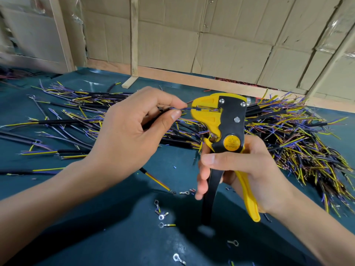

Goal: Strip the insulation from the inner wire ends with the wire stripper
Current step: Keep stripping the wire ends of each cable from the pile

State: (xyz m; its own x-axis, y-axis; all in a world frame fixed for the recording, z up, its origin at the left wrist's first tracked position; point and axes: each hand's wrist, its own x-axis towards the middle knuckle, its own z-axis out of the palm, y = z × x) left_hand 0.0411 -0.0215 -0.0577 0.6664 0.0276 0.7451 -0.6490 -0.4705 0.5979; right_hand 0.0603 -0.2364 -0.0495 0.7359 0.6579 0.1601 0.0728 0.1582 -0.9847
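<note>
My right hand (242, 169) grips the yellow and black wire stripper (221, 120) by its two handles, jaws pointing left. The handles are spread apart. My left hand (130, 131) pinches a black cable between thumb and forefinger. Its thin blue inner wire (187, 108) runs from my fingertips into the stripper's jaws. The cable's yellow inner wire (155, 180) and black sheath hang below my left hand, ending near the table.
A pile of black cables with yellow and blue inner wires (76, 116) lies at the left and behind. A denser heap (299, 143) lies at the right. Several ring terminals (163, 215) and insulation scraps dot the green table (96, 237). Cardboard walls stand behind.
</note>
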